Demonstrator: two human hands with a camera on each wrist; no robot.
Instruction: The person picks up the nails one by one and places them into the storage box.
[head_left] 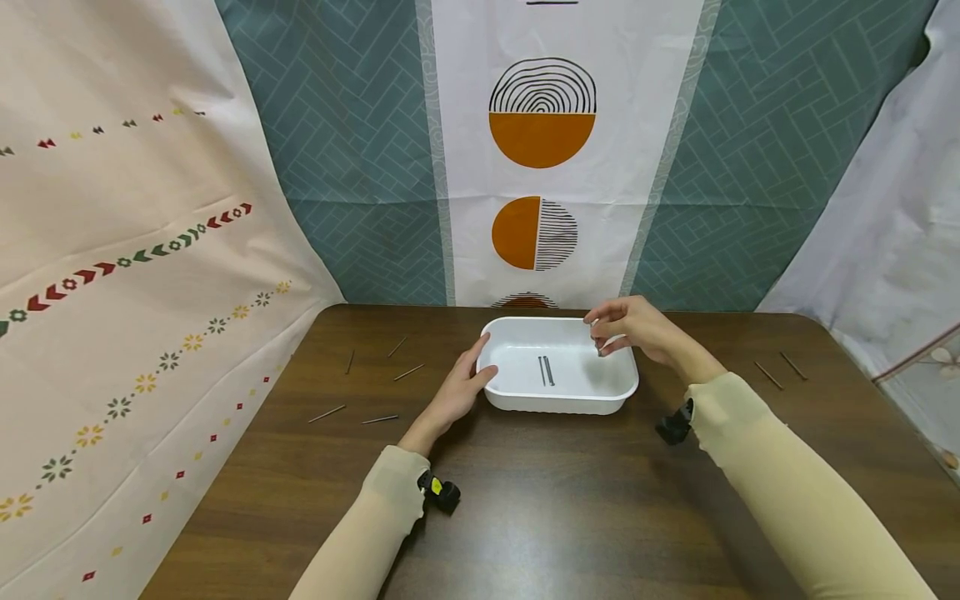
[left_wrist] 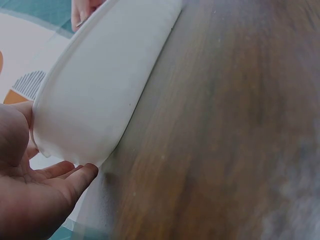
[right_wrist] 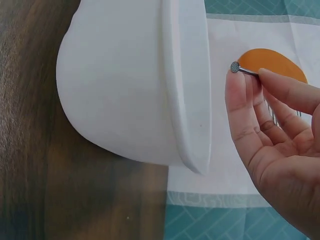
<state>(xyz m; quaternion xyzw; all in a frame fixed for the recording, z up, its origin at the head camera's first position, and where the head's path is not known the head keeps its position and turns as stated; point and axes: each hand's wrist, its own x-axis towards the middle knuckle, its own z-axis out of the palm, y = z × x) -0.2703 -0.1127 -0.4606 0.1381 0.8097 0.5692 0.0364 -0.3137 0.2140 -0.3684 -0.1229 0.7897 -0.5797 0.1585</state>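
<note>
Worktop (head_left: 570,517) of dark wood is seen carrying a white tray (head_left: 558,403), which is taken as the landmark and stands toward the far edge, near the patterned backdrop cloth (head_left: 540,167). Two sleeved arms are stretched toward the tray from the near side. The left hand (head_left: 459,392) is laid against the tray's left end, its fingers (left_wrist: 75,177) straight and relaxed, thumb at the rim, nothing being clasped. The right hand (head_left: 633,329) is held above the tray's far right corner; a nail (right_wrist: 243,69) is pinched between its thumb and fingertips (right_wrist: 239,100), the flat head pointing toward the tray rim. Two nails (head_left: 546,371) are seen lying side by side on the tray floor, near its middle. More loose nails (head_left: 375,392) are scattered on the worktop well to the left of the tray, and a further pair (head_left: 780,371) lies well to its right.
</note>
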